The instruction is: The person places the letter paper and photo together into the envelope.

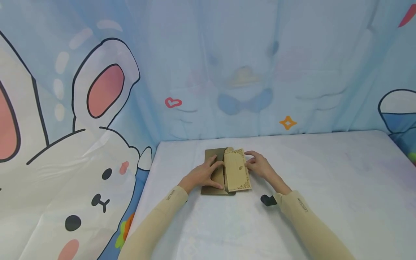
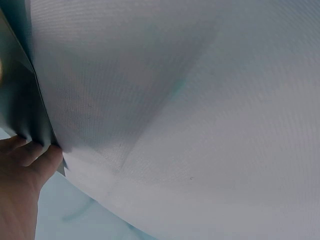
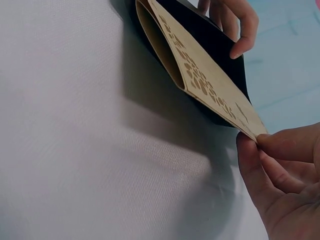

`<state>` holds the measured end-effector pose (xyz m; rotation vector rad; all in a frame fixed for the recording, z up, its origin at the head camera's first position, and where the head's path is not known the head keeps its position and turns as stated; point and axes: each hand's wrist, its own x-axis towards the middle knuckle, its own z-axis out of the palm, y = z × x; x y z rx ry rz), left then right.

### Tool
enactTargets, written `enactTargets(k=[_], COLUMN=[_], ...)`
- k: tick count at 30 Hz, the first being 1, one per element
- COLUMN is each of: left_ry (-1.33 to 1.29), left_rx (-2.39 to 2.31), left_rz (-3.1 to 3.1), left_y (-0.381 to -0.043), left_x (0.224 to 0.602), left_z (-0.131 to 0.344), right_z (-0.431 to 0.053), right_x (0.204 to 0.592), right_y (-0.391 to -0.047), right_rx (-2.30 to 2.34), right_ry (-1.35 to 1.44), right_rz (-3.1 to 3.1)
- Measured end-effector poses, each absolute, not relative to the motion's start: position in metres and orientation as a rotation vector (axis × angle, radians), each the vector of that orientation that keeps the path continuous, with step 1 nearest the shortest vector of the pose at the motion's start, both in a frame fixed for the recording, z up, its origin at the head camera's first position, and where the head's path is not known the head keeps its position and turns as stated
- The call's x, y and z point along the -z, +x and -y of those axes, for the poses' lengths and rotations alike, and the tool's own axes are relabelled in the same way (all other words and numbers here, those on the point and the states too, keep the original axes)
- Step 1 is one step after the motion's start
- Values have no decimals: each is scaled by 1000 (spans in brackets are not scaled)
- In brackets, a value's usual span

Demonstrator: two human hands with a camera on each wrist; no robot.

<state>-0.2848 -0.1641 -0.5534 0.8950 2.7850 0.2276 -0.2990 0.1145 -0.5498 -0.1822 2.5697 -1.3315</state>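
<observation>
A folded cardboard piece lies on the white-covered table. Its dark gold panel (image 1: 212, 188) is on the left, and a pale tan panel (image 1: 234, 171) with brown floral corners is folded over on the right. My left hand (image 1: 202, 176) rests with fingers spread on the dark panel, beside the fold. At the tan panel's right edge, my right hand (image 1: 259, 166) pinches the card between thumb and finger. In the right wrist view, the tan panel (image 3: 192, 60) bends over in a loop, with a gap inside. The left wrist view shows fingertips (image 2: 54, 152) against the dark panel (image 2: 17, 85).
The white tablecloth (image 1: 318, 169) spreads around the card, wrinkled in places. A blue curtain (image 1: 208, 65) with cartoon prints hangs behind the table's far edge, and a printed white rabbit (image 1: 81, 173) is at the left. A black wrist device (image 1: 268, 200) sits at the right sleeve.
</observation>
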Motion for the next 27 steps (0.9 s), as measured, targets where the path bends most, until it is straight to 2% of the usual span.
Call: enactTargets(k=[27], left_ry=[878], left_rx=[-196], left_rz=[-2791], left_y=[-286], left_x=[555], left_z=[165], right_z=[-96], right_x=[563], right_y=[-302], right_rx=[1387], right_ry=[-181], right_rz=[-2587])
